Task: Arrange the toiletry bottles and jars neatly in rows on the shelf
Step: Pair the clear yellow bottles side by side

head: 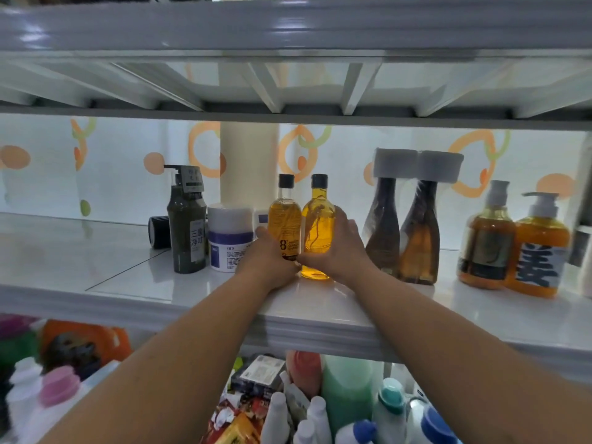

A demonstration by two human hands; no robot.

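White glossy shelf (96, 270) fills the head view, w/ a slatted shelf board above and a white backdrop printed w/ orange and green rings behind.

Head view, left to right on the shelf: small black cap-like item lying on its side (159, 232); dark green pump bottle (187, 232) upright just beside it; white jar w/ purple band (229, 240) touching or nearly touching the green bottle; a second small white jar (262, 217) partly hidden behind. Centre: two amber bottles w/ black caps standing side by side, left amber bottle (285, 225) w/ a printed label, right amber bottle (317, 229) clear w/ a root-like thing inside. Left hand (267, 254) sits at the left bottle's lower left side, fingers against it; right hand (341, 245) is wrapped round the right bottle's right side, thumb low at the front. Both grips press inward on the pair; neither bottle looks lifted, bases on the shelf. Further right, apart from the hands: two dark brown flared bottles w/ white caps (405, 229), touching, then two orange pump bottles (512, 245), also touching.

Below the shelf: blurred jumble of bottles and packets (288, 405).
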